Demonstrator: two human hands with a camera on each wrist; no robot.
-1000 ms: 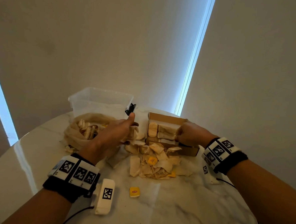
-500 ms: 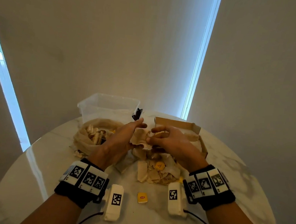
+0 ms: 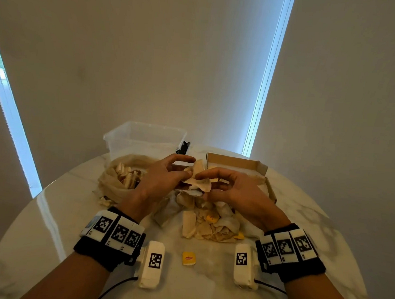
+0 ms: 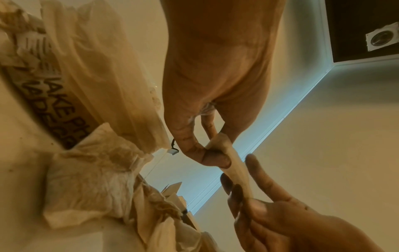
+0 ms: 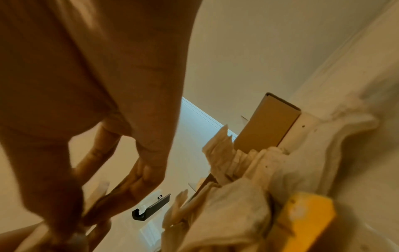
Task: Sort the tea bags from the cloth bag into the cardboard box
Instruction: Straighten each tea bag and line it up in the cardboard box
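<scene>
A round white marble table (image 3: pixel 49 209) carries everything, its curved edge running out well beyond both wrists, and behind it hang pale roller blinds (image 3: pixel 151 54) with thin strips of daylight down their sides. Both hands are raised over the middle of the table and meet on one tea bag (image 3: pixel 198 179): the left hand (image 3: pixel 160 179) pinches its upper end between thumb and fingertips, as the left wrist view shows plainly, and the right hand (image 3: pixel 237 193) holds its lower end between thumb and curled fingers. Directly below the hands lies a loose pile of tea bags (image 3: pixel 210 221) with yellow tags showing among them. Just outside the left hand sits the cloth bag (image 3: pixel 113 181), its mouth open and more tea bags visible inside. Beyond the right hand's fingertips stands the cardboard box (image 3: pixel 237 162), lid flap upright, with tea bags stacked in it in the right wrist view. Beyond the left hand's fingertips is a clear plastic tub (image 3: pixel 144 137), and a small black clip (image 3: pixel 183 147) lies between it and the box. A single yellow tag (image 3: pixel 188 258) rests on bare marble between the two wrists. The widest bare stretches of table lie outside each forearm and nearer the person than the pile; the far side is crowded by tub, bag and box close to the rim.
</scene>
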